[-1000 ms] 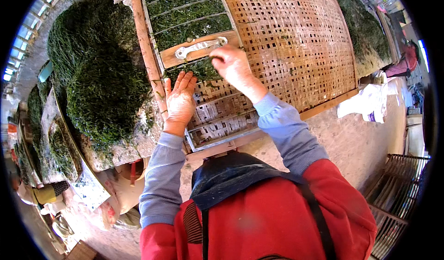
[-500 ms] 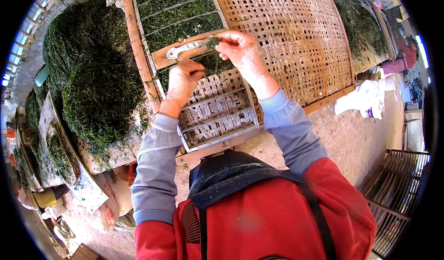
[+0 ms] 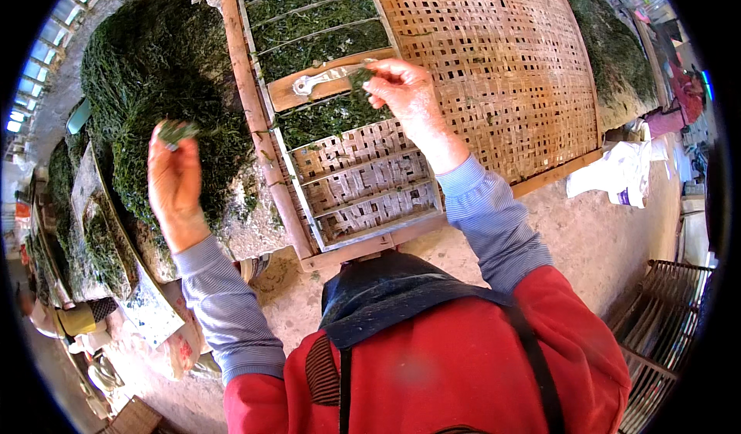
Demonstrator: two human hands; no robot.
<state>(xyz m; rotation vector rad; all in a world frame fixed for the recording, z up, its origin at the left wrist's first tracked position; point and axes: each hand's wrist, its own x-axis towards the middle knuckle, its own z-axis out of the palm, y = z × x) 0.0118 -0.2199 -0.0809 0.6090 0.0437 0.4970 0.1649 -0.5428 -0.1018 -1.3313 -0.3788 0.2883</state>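
Note:
My left hand (image 3: 174, 181) is raised over the big dark green seaweed heap (image 3: 147, 86) at the left, fingers pinched on a small tuft of seaweed (image 3: 176, 131). My right hand (image 3: 401, 90) rests on the framed woven bamboo mat (image 3: 363, 179), pinching green seaweed beside a wooden bar (image 3: 324, 86) with a metal handle. The frame's upper sections are filled with dark green seaweed; the lower sections near me show bare weave.
A large woven bamboo screen (image 3: 502, 71) lies to the right of the frame. More seaweed is heaped at the far right (image 3: 610, 48). White cloth or bags (image 3: 625, 175) lie on the concrete ground. A metal rack (image 3: 664, 318) stands at the lower right.
My left hand left the wooden bar and swung out left over the seaweed heap, taking a tuft. My right hand stayed by the bar on the frame.

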